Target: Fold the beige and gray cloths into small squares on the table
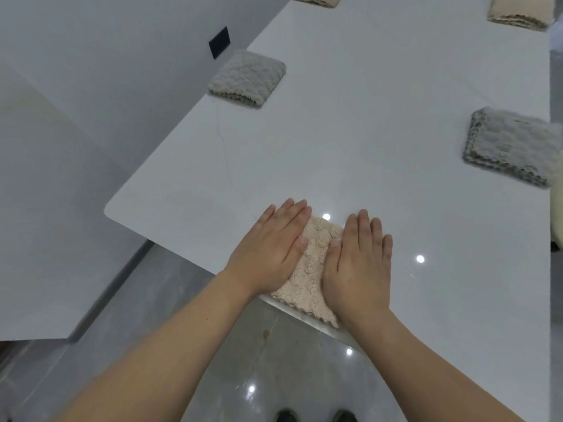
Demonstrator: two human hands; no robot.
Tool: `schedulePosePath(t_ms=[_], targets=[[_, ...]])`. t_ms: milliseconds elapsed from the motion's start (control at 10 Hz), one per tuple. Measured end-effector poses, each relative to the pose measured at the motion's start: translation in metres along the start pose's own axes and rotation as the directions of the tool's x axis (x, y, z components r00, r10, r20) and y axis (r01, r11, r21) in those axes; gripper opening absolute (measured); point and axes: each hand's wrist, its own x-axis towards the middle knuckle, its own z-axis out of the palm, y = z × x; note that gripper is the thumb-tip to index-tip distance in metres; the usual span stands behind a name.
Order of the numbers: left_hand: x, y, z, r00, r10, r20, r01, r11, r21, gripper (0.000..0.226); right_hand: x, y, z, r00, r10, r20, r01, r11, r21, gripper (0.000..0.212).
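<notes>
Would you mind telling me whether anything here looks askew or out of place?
Only slightly: the beige cloth under both flat hands sits at the table's near edge, its scalloped hem overhanging the rim. The other folded cloths lie neatly on the table.

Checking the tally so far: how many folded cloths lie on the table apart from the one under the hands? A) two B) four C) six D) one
B: two gray cloths and two beige cloths lie folded beyond the one under the hands.
</notes>
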Motion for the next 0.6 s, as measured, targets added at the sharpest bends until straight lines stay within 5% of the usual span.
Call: schedulePosePath(t_ms=[400, 500, 600], targets=[[0.0, 0.002, -0.001, 0.999, -0.02, 0.038, 0.021, 0.999, -0.033, 0.058, 0.0, 0.001, -0.006, 0.998, -0.015, 0.059, 0.012, 0.998, 0.06, 0.068], [0.001, 0.002, -0.01, 0.997, -0.05, 0.058, 0.058, 0.985, -0.162, 0.059, 0.002, 0.007, -0.02, 0.994, -0.041, 0.101, 0.028, 0.991, 0.127, 0.069], [-0.002, 0.005, -0.035, 0.978, -0.191, -0.087, 0.16, 0.946, -0.283, 0.059, 0.012, 0.015, -0.05, 0.998, 0.007, 0.067, -0.028, 0.946, 0.323, 0.061]])
